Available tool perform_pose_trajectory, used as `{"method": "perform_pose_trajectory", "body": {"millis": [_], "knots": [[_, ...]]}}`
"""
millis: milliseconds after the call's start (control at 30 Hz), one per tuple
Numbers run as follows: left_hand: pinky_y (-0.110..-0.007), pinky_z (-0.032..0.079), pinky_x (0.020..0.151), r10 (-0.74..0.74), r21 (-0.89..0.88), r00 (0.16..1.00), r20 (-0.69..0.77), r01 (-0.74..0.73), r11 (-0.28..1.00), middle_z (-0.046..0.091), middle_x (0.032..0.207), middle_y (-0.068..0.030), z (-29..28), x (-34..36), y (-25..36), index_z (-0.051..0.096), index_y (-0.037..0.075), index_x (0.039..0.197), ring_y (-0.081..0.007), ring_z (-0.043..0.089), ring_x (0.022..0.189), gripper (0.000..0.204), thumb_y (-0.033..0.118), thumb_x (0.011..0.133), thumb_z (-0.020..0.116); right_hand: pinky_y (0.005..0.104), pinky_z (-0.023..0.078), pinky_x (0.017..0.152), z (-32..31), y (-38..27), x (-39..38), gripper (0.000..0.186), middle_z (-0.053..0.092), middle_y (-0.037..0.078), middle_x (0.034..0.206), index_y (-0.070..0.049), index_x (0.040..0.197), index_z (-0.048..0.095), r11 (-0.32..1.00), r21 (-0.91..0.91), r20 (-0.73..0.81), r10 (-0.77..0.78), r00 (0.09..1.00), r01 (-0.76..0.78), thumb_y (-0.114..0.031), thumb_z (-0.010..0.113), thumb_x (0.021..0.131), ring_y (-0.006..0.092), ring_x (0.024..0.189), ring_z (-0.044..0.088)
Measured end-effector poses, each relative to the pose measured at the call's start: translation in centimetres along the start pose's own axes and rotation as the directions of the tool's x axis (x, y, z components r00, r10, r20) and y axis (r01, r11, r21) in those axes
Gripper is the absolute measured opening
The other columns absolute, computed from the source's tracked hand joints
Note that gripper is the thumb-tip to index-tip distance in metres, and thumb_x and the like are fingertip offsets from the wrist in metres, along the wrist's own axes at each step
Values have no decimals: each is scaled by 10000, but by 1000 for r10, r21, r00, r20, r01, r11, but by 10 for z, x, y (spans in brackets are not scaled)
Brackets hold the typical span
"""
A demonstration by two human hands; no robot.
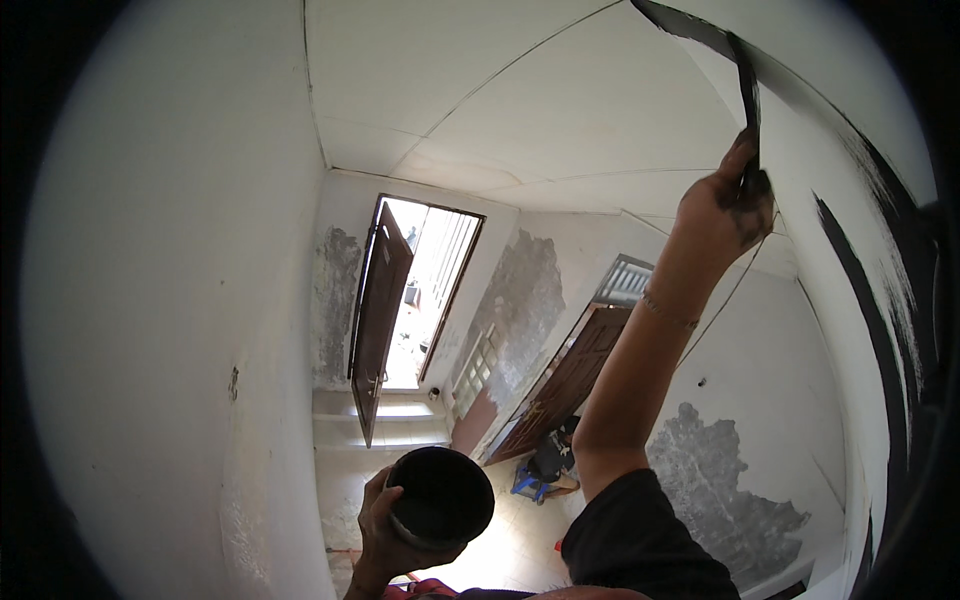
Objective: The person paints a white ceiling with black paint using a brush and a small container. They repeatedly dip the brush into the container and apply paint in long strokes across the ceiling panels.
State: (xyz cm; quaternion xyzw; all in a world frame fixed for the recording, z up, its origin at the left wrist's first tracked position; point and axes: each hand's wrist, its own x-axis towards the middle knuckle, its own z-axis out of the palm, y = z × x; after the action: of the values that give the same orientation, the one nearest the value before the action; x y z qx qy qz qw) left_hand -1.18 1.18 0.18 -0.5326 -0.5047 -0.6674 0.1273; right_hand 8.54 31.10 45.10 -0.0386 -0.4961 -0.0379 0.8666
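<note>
Head view: brown doors [383, 320] beyond container [440, 464]

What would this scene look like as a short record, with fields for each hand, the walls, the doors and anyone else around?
Left hand: grips a dark round container, its open mouth facing the camera
Right hand: raised, dark-smeared, holding a dark brush-like tool against a black band
Right wall: white, with black streaks
Far walls: pale, with grey patches
Doors: brown door open onto daylight; another brown door nearer
Other person: dark clothing, apparently seated on a blue stool
</note>
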Motion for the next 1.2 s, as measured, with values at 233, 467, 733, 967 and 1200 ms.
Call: {"method": "perform_pose_trajectory", "body": {"millis": [233, 467, 733, 967, 1200], "knots": [[-565, 486, 1120, -18, -33, 999, 33, 19, 999, 513, 1472, -271, 0, -2, 3, 315, 214, 1545, -442, 552, 1353, 1266, 394, 541, 1067, 308, 486, 752, 68, 56, 9, 183, 755, 67, 937, -1, 1080, 762, 978, 202, -90, -40, 995, 57, -172, 707, 1044, 203, 873, 668], [-562, 499, 1106, -24, -12, 999, 39, 25, 1000, 524, 1465, -271, -2, -3, 5, 328, 216, 1529, -439, 574, 1331, 1246, 382, 537, 1064, 301, 536, 724, 35, 39, -9, 242, 763, 110, 927, 62, 1104, 742, 918, 215, -125, -312, 942, 333, -168, 681, 1063, 209, 827, 690], [-559, 543, 1053, -11, 1, 999, 34, 11, 1000, 553, 1412, -280, -4, -1, 7, 332, 222, 1540, -456, 602, 1283, 1235, 370, 551, 1057, 312, 564, 961, 56, 46, 9, 325, 746, 64, 1154, 74, 1298, 656, 996, -52, 88, -65, 994, 70, -128, 678, 1045, 236, 1135, 670], [-562, 505, 1097, -41, -47, 998, 55, 43, 998, 517, 1468, -267, -3, -5, 3, 329, 232, 1540, -437, 573, 1333, 1273, 398, 519, 1073, 227, 620, 967, -26, -26, -19, 278, 745, 140, 1102, 97, 1165, 679, 370, 852, 167, 480, 861, -371, -150, 705, 1039, 179, 1096, 726], [-559, 533, 1059, -28, -7, 998, 59, 28, 1000, 575, 1403, -259, -4, -5, 4, 344, 214, 1526, -449, 599, 1288, 1243, 396, 529, 1064, 281, 665, 756, -37, -33, -8, 228, 789, 129, 947, 41, 1045, 750, 973, -9, 85, -227, 970, 229, -138, 838, 935, 197, 836, 791]]}}
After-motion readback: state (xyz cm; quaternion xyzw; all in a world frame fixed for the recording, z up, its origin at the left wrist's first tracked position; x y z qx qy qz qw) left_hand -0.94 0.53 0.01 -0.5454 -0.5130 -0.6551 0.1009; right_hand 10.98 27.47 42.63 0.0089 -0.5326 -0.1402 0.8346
